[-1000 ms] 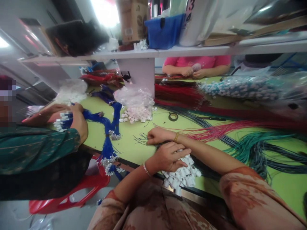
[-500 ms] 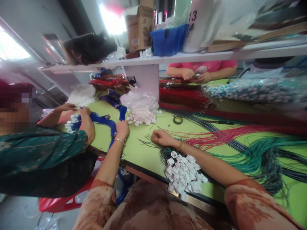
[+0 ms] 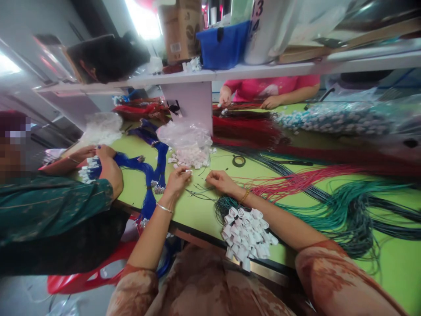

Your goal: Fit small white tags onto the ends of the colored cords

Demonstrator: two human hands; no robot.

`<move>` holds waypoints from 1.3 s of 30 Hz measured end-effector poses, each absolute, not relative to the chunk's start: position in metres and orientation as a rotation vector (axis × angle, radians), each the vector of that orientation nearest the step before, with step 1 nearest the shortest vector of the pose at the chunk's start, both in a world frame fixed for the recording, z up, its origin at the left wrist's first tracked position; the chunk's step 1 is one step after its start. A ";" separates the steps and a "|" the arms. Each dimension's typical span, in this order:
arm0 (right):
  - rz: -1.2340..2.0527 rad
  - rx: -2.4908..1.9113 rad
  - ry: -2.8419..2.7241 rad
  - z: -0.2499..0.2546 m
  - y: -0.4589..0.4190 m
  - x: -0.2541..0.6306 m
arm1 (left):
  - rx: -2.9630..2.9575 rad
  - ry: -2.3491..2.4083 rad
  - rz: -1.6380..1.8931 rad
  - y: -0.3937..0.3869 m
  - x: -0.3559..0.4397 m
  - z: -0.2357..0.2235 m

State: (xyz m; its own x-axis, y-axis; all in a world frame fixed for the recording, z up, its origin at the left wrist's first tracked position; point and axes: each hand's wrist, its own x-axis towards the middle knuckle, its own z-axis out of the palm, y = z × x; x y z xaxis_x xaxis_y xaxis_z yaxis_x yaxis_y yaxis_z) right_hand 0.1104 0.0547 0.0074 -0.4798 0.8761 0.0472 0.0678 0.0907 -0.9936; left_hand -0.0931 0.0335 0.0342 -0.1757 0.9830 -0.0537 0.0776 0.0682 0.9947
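Note:
My left hand point(image 3: 177, 181) is closed in a pinch on a small white connector point(image 3: 188, 171), held over the table in front of a loose heap of similar white connectors point(image 3: 192, 159). Facing it, my right hand point(image 3: 221, 181) has thumb and fingers pressed together on a thin dark wire point(image 3: 206, 178), whose tip points left. Several dark wire ends point(image 3: 197, 189) lie on the green table between and below the hands. Under my right forearm, a bundle of white connectors point(image 3: 248, 232) with wires attached rests at the table's front edge.
Blue wire bundles point(image 3: 149, 175) lie left of my left hand, near a co-worker's hands point(image 3: 101, 151). Red wires point(image 3: 302, 175) and green wires point(image 3: 345, 206) stretch right. A tape roll point(image 3: 238, 161) lies behind my right hand. A shelf point(image 3: 256, 74) spans the back; another person works beyond it.
My left hand has come from beside the blue wires and connector heap toward my right hand, now showing a white connector at its fingertips. My right hand stays nearly in place.

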 end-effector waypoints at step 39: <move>1.184 -0.997 -1.992 0.000 0.056 0.115 | 0.918 1.249 1.289 -0.001 -0.040 0.016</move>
